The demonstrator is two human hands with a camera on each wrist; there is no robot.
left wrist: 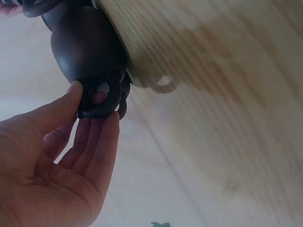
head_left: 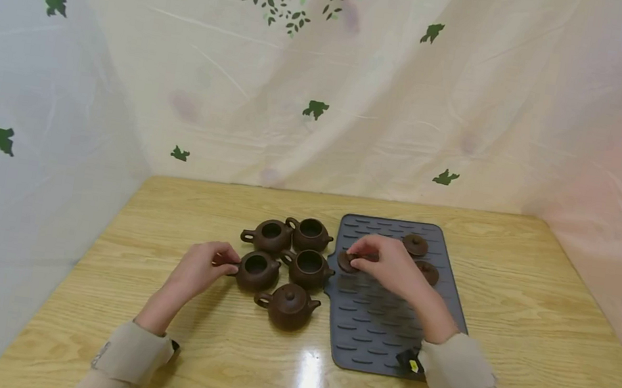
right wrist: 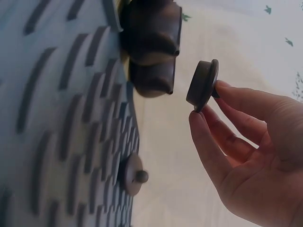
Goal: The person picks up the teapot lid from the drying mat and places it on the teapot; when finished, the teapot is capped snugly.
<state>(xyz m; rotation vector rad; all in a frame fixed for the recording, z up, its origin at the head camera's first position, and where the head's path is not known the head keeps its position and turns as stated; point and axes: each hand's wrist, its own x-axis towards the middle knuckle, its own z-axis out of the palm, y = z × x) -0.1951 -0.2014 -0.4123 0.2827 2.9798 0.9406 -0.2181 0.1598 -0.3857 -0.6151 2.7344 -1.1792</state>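
My left hand (head_left: 203, 270) pinches the handle of a dark brown lidless teapot (head_left: 257, 272) standing on the table. In the left wrist view, the thumb and fingers close around the teapot handle (left wrist: 112, 101). My right hand (head_left: 387, 264) holds a small round teapot lid (right wrist: 202, 85) between thumb and fingertips, raised above the grey mat (head_left: 362, 340). Two more lids, a far one (head_left: 414, 244) and a nearer one (head_left: 428, 273), lie on that mat, the nearer partly behind the right hand. Closest to me stands a teapot with its lid on (head_left: 290, 307).
Three other lidless teapots cluster beyond and beside the held one: a back left one (head_left: 271, 236), a back right one (head_left: 311, 234) and a middle one (head_left: 309, 270), its spout at the mat's left edge. A patterned curtain (head_left: 318, 142) hangs behind the wooden table (head_left: 227, 368).
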